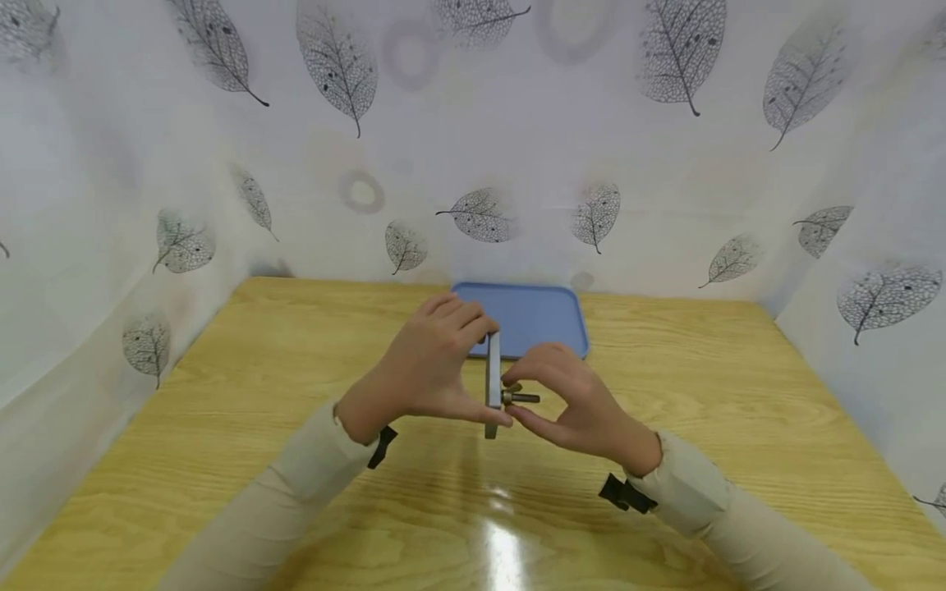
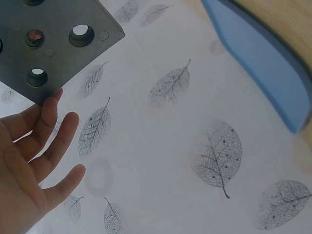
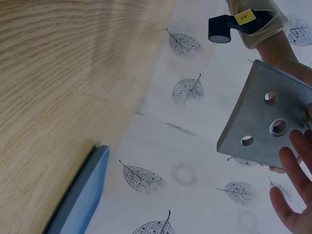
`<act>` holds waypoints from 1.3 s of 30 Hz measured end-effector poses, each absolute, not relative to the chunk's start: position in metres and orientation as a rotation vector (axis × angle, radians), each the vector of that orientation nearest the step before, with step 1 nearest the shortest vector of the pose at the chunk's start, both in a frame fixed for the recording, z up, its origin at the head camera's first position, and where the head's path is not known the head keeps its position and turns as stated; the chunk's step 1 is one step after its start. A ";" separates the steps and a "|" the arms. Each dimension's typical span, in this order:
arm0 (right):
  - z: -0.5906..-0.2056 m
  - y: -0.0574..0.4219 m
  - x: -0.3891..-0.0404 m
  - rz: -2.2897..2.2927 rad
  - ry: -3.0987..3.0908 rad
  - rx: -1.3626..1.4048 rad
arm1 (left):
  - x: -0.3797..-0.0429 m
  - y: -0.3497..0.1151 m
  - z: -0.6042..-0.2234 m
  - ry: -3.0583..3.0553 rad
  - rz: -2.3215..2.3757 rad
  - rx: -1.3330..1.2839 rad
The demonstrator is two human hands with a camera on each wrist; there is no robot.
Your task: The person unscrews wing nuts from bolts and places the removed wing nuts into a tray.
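My left hand (image 1: 436, 361) holds a grey metal plate (image 1: 493, 369) on edge above the table, thumb at its near lower part and fingers at its far top. A threaded bolt (image 1: 526, 398) sticks out of the plate's right face. On that bolt sits a small brass-coloured wing nut (image 1: 512, 392), which my right hand (image 1: 572, 402) pinches between thumb and fingers. Several round holes pierce the plate (image 2: 56, 53) in the left wrist view, and a reddish bolt end (image 2: 35, 38) fills one. In the right wrist view, fingers partly hide the brass-coloured piece (image 3: 306, 118).
A blue tray (image 1: 532, 316) lies at the back of the wooden table (image 1: 332, 345), just beyond the hands. White cloth with leaf prints (image 1: 480, 148) surrounds the table at the back and both sides. Dark straps with small devices (image 3: 243, 22) are worn on the wrists.
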State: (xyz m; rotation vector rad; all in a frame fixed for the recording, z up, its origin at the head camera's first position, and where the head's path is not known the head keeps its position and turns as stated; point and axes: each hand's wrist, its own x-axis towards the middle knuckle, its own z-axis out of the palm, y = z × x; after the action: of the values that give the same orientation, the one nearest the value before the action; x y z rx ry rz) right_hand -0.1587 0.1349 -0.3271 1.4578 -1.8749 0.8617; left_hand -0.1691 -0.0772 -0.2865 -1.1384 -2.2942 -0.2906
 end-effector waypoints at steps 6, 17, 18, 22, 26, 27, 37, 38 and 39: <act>-0.325 0.132 -0.160 0.852 -1.788 1.507 | -0.169 -0.078 -0.287 -2.292 -0.289 -1.140; -0.323 0.129 -0.160 0.696 -1.689 1.499 | -0.168 -0.079 -0.288 -2.282 -0.281 -1.140; -0.323 0.129 -0.160 0.681 -1.679 1.493 | -0.168 -0.079 -0.288 -2.283 -0.281 -1.140; -0.324 0.128 -0.160 0.657 -1.664 1.479 | -0.169 -0.079 -0.289 -2.285 -0.289 -1.142; -0.323 0.130 -0.161 0.703 -1.699 1.514 | -0.169 -0.078 -0.290 -2.279 -0.292 -1.144; -0.324 0.131 -0.161 0.728 -1.712 1.526 | -0.169 -0.078 -0.290 -2.278 -0.289 -1.144; -0.323 0.134 -0.160 1.033 -1.774 1.561 | -0.168 -0.078 -0.290 -2.277 -0.299 -1.146; -0.323 0.134 -0.160 1.038 -1.782 1.558 | -0.168 -0.078 -0.289 -2.278 -0.300 -1.145; -0.323 0.134 -0.160 1.038 -1.787 1.554 | -0.168 -0.078 -0.289 -2.279 -0.302 -1.146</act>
State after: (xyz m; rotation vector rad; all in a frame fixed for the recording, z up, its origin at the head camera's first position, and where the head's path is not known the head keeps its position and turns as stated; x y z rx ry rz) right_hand -0.1598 0.1343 -0.3228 1.5543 -1.7873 1.0381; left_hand -0.1676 -0.0781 -0.2894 -1.1458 -2.2790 -0.3018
